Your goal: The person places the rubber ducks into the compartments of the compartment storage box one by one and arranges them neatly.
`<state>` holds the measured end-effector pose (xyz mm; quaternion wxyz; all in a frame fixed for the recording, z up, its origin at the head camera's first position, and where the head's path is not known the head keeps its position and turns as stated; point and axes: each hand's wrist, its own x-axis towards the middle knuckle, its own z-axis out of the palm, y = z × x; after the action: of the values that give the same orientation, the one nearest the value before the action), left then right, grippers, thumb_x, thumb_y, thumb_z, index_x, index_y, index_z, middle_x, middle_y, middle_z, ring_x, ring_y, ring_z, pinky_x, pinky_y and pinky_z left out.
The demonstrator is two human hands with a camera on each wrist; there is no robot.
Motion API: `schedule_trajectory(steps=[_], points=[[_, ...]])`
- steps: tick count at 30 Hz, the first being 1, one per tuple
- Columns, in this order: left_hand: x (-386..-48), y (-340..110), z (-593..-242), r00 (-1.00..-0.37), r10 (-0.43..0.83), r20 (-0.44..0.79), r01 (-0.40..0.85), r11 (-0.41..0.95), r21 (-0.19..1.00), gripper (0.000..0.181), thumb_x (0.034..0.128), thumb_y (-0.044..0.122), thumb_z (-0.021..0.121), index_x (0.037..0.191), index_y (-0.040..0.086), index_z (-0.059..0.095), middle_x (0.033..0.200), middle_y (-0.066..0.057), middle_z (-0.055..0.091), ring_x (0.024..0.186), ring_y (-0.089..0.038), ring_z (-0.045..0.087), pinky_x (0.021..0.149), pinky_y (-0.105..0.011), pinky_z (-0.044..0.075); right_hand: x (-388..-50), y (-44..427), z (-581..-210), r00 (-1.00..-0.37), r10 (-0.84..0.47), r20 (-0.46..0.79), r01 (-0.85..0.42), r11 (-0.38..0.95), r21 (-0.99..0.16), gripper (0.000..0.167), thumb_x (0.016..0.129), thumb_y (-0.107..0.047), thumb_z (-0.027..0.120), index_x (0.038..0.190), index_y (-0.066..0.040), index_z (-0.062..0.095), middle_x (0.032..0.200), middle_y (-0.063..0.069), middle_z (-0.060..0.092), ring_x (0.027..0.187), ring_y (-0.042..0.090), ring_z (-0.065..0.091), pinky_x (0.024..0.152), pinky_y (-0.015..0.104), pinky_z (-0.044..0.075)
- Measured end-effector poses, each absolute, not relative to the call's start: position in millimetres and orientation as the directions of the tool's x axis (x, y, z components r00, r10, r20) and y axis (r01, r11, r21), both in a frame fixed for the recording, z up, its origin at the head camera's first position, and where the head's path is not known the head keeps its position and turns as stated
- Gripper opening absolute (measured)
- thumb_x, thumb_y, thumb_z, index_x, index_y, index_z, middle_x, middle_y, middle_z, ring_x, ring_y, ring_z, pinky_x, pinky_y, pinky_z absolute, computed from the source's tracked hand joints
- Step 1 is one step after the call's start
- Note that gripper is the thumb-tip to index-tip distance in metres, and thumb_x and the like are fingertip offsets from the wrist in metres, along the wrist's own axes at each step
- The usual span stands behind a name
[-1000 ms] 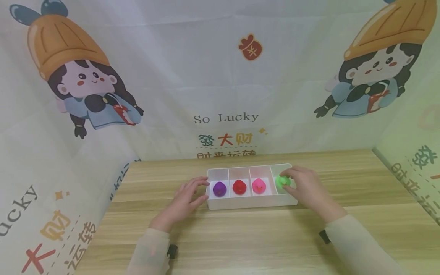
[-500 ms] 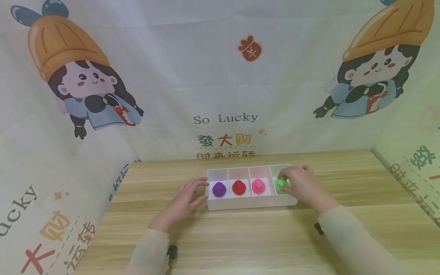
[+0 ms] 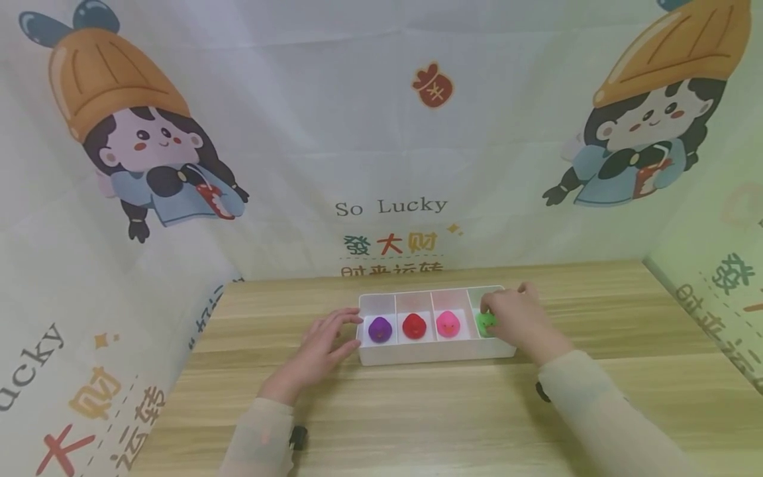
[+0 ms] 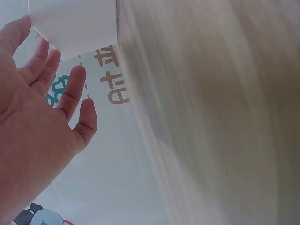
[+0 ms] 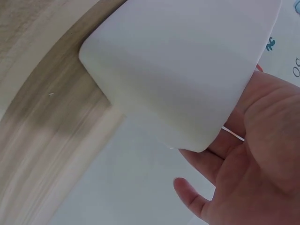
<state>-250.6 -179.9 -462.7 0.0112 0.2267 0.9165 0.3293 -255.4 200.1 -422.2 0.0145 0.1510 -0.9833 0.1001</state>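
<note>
A white box [image 3: 438, 352] with a row of compartments holds small toy ducks: a purple one [image 3: 380, 329], a red one [image 3: 414, 326], a pink one [image 3: 448, 324] and a green one [image 3: 485, 322] at the right end. My right hand [image 3: 524, 321] reaches over the right wall and pinches the green duck, which it partly covers. In the right wrist view the box's end wall [image 5: 183, 70] hides the thumb and index fingertips. With relaxed fingers, my left hand [image 3: 316, 348] touches the box's left end [image 4: 75, 28].
The box stands on a wood-grain table [image 3: 417, 417]. Behind and beside the table hangs a white printed cloth [image 3: 286, 132] with cartoon figures and lettering. Each wrist carries a small black device, such as the left one [image 3: 299, 436].
My right hand has shifted slightly left and its wrist has turned, covering more of the green duck. My left hand, the box and the other ducks stay in place.
</note>
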Motion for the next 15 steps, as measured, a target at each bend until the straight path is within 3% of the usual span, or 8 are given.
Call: schedule_trajectory(steps=[6,10,15], points=[[-249.5,-180.3,-463.5,-0.895,0.424,0.139,0.415,0.677,0.608,0.041,0.1015,0.027,0.066,0.14,0.017,0.055,0.162,-0.004,0.043,0.135,-0.036,0.045,0.115,-0.065,0.028,-260.6,198.6,-422.5,-0.955,-0.296,0.026,-0.295,0.938,-0.182,0.025,0.078,-0.009,0.086,0.1,-0.01,0.073,0.094,0.004,0.078,0.097,0.029,0.071,0.109,0.074,0.028],[-251.3,-180.3,-464.7,-0.894,0.427,0.136,0.416,0.678,0.605,0.042,0.1013,0.028,0.066,0.14,0.019,0.055,0.163,-0.004,0.043,0.135,-0.036,0.045,0.114,-0.064,0.028,-260.6,202.9,-424.3,-0.948,-0.312,0.054,-0.315,0.91,-0.269,0.032,0.077,-0.007,0.086,0.107,-0.009,0.074,0.111,0.01,0.077,0.112,0.035,0.068,0.11,0.074,0.024],[-253.9,-177.4,-463.5,-0.888,0.439,0.137,0.426,0.675,0.602,0.041,0.1012,0.027,0.066,0.14,0.019,0.056,0.162,-0.006,0.043,0.14,-0.037,0.044,0.116,-0.067,0.025,-251.7,204.9,-421.1,-0.952,-0.263,0.158,-0.303,0.885,-0.353,0.039,0.083,-0.003,0.076,0.122,-0.007,0.07,0.133,0.018,0.067,0.129,0.044,0.056,0.11,0.072,0.023]])
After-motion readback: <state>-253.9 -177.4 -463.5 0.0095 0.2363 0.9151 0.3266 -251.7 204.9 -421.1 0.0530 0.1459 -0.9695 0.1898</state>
